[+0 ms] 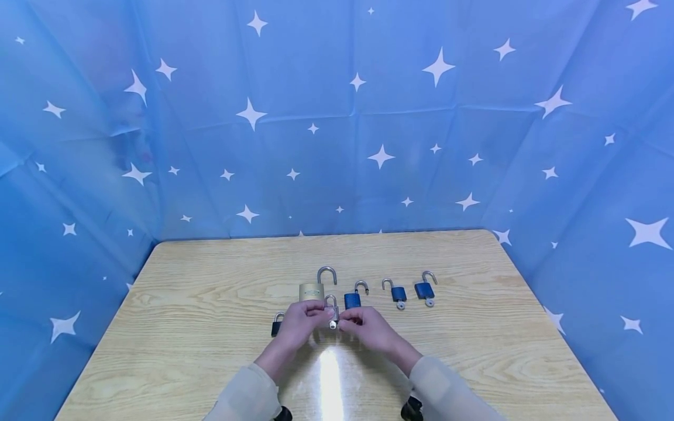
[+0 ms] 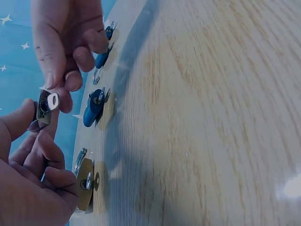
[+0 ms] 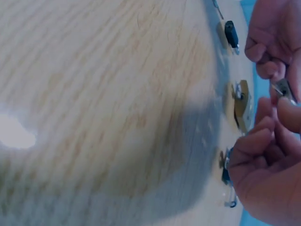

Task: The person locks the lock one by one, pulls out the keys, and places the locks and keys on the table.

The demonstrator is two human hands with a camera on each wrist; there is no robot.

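A small metal padlock (image 2: 44, 110), with a silver key (image 2: 53, 101) in its underside, is held above the table between both hands. My left hand (image 1: 301, 321) grips the padlock between thumb and fingers from the left. From the other side, the fingertips of my right hand (image 1: 371, 330) pinch the padlock's edge. Its shackle (image 1: 330, 300) points away from me in the head view. Just behind the left hand lies a large brass padlock (image 1: 312, 291) with its shackle up. A blue padlock (image 1: 352, 300), partly hidden by the right hand, has its shackle swung out.
Two more blue padlocks, a near one (image 1: 399, 294) and a far one (image 1: 424, 290), lie to the right with shackles open and keys inserted. A black padlock (image 1: 276, 328) sits left of the left hand. A star-patterned blue curtain (image 1: 337, 146) surrounds the wooden table (image 1: 184, 327).
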